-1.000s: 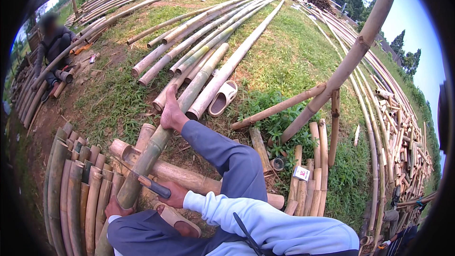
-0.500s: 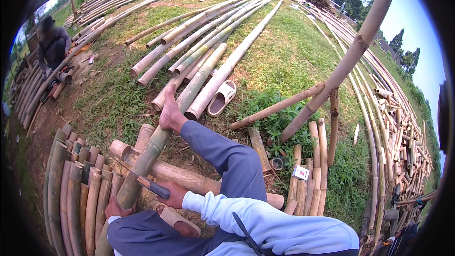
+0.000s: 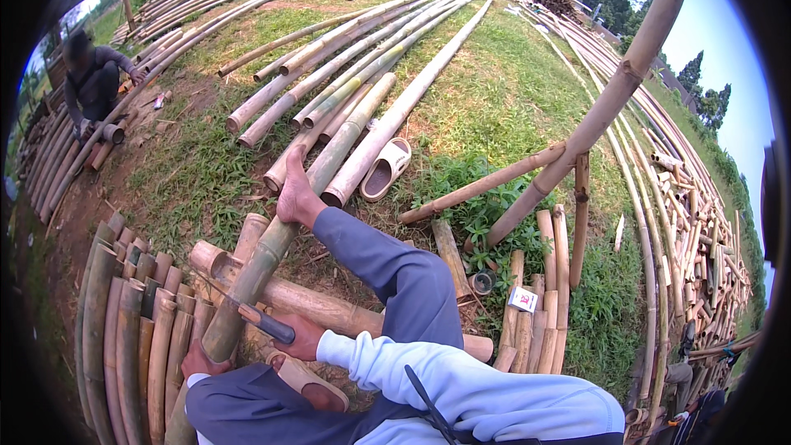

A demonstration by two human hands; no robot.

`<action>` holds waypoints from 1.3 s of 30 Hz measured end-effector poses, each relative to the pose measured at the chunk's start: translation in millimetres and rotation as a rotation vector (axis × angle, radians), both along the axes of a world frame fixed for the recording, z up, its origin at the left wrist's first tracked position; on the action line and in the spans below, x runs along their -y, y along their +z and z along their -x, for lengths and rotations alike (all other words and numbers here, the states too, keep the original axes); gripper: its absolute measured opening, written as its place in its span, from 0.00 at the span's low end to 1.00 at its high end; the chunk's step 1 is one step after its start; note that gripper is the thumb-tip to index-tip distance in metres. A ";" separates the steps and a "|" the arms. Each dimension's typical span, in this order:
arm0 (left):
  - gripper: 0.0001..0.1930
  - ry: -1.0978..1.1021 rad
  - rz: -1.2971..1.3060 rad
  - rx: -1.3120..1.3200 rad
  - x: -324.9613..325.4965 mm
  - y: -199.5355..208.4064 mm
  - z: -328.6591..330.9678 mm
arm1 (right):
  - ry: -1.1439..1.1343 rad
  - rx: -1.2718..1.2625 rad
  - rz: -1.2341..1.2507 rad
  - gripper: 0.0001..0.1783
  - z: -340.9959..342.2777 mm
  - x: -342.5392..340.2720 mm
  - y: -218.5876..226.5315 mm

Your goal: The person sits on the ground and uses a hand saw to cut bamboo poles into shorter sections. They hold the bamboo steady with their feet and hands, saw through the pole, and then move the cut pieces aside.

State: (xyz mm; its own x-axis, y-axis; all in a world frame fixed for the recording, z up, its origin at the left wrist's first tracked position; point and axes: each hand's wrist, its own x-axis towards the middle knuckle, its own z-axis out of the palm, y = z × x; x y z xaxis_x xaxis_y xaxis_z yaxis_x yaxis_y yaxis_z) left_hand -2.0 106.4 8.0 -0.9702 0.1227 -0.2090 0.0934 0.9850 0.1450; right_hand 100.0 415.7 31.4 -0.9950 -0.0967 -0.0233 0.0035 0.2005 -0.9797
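A long greenish bamboo pole [image 3: 265,257] slants from my lap up and away. My bare foot [image 3: 298,198] presses on it. It crosses over a thicker bamboo log [image 3: 325,311] lying on the ground. Low on the pole, my left hand [image 3: 204,359] is wrapped round it. In my right hand [image 3: 300,338] is the dark handle of a handsaw [image 3: 262,321]. The saw's thin blade reaches left across the pole, just above my left hand. How deep the teeth sit in the bamboo cannot be made out.
Cut bamboo pieces [image 3: 124,338] stand bunched at the left. Long poles [image 3: 354,74] lie ahead, beside a loose sandal [image 3: 386,170]. A slanted bamboo post [image 3: 577,140] rises at the right, near a small white box [image 3: 522,299]. Another person [image 3: 95,86] crouches at far left.
My right hand and the saw have shifted very slightly; my left hand and foot stay put. The person at far left has moved an arm outward along a pole.
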 end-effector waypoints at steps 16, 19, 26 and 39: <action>0.43 -0.028 -0.015 -0.026 2.1 -4.4 -0.1 | -0.004 0.019 -0.011 0.16 1.1 -0.1 -1.8; 0.43 -0.031 -0.010 -0.030 3.8 -6.8 0.7 | -0.009 0.006 -0.009 0.16 0.4 -1.0 1.2; 0.42 -0.036 -0.003 -0.036 6.5 -9.1 1.4 | -0.005 -0.007 -0.021 0.17 0.0 -1.1 5.2; 0.46 -0.032 0.047 0.039 -9.5 -3.0 7.3 | -0.037 -0.018 -0.008 0.16 -3.1 -6.0 -3.1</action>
